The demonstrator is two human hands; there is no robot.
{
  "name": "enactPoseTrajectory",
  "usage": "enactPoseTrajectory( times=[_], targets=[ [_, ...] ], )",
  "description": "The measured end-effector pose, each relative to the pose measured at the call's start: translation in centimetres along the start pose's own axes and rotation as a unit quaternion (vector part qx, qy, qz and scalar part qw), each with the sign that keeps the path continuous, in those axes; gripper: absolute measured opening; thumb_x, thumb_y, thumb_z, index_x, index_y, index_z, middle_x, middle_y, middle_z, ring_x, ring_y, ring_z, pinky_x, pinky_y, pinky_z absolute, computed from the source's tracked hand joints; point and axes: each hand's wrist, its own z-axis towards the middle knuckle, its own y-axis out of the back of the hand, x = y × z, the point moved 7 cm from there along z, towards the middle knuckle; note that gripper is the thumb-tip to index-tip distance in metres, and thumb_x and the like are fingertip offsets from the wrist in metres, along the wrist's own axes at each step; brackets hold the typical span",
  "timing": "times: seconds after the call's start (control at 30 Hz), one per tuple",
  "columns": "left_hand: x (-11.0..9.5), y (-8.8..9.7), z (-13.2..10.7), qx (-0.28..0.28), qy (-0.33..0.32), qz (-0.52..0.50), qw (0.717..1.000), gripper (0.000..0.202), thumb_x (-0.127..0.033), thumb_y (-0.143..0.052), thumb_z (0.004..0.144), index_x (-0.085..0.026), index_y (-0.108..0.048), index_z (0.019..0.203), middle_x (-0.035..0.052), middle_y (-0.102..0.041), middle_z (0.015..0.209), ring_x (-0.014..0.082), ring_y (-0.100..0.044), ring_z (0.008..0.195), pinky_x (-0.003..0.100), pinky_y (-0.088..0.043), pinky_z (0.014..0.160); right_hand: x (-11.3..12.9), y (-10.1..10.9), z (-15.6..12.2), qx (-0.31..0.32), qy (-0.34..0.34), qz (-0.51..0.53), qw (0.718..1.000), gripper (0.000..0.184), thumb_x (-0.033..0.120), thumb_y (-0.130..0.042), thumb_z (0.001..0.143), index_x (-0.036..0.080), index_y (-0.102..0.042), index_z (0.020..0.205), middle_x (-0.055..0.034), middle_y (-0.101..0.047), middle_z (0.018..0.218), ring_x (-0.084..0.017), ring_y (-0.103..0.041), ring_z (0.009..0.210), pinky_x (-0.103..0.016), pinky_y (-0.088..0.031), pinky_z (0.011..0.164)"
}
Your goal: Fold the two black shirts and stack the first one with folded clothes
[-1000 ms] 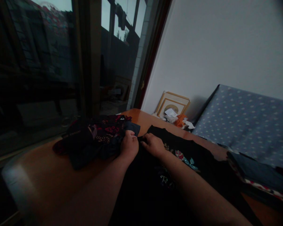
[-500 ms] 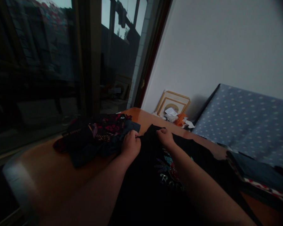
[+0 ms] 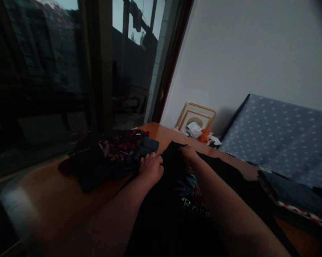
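A black T-shirt point(image 3: 161, 221) with a sparkling flower print and lettering lies spread over the table in front of me. My right hand point(image 3: 189, 153) pinches its fabric near the far end, by the neckline. My left hand point(image 3: 151, 168) rests palm down at the shirt's left edge, its fingers laid on the cloth and partly hidden by the back of the hand. Just beyond those fingers is a rumpled pile of dark clothes point(image 3: 110, 157) with red patterns and pale lettering.
Folded clothes point(image 3: 297, 196) are stacked at the right on the wooden table point(image 3: 48, 200). Behind stand picture frames point(image 3: 195, 116), with papers and an orange bag point(image 3: 205, 135) before them. A blue dotted cloth point(image 3: 284, 135) covers something at the right. Glass doors point(image 3: 102, 71) border the left.
My left hand has let go of its pinch on the shirt's edge and flattened onto the cloth. My right hand has barely moved and keeps its hold.
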Motion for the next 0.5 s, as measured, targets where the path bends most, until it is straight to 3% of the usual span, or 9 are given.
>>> enactPoseTrajectory(
  times=[0.13, 0.33, 0.5],
  targets=[
    [0.0, 0.0, 0.0, -0.007, 0.003, 0.009, 1.000, 0.026, -0.020, -0.058, 0.080, -0.027, -0.067, 0.103, 0.0073, -0.062, 0.111, 0.0269, -0.052, 0.109, 0.042, -0.038, 0.092, 0.2, -0.6, -0.1, 0.008, -0.061, 0.113, 0.992, 0.035, 0.039, -0.058, 0.096, 0.016, -0.058, 0.123, -0.0077, -0.063, 0.115, -0.018, -0.065, 0.094, -0.038, -0.057, 0.080],
    [0.3, -0.1, 0.1, -0.004, 0.023, 0.019, 1.000, 0.022, -0.017, -0.054, 0.082, -0.026, -0.067, 0.098, 0.0081, -0.063, 0.109, 0.0261, -0.054, 0.107, 0.041, -0.040, 0.091, 1.3, -0.7, -0.5, 0.019, -0.074, 0.193, 0.978, 0.037, 0.038, -0.060, 0.095, 0.017, -0.057, 0.126, -0.0093, -0.060, 0.124, -0.021, -0.063, 0.104, -0.042, -0.055, 0.087],
    [0.0, 0.5, 0.1, -0.014, 0.018, 0.027, 0.999, 0.019, -0.015, -0.049, 0.084, -0.023, -0.065, 0.088, 0.0090, -0.064, 0.108, 0.0257, -0.055, 0.104, 0.040, -0.040, 0.088, 1.1, -0.5, -0.6, 0.026, -0.068, 0.160, 0.984, 0.037, 0.038, -0.060, 0.095, 0.018, -0.057, 0.126, -0.0093, -0.060, 0.126, -0.022, -0.062, 0.105, -0.043, -0.055, 0.089]
  ],
)
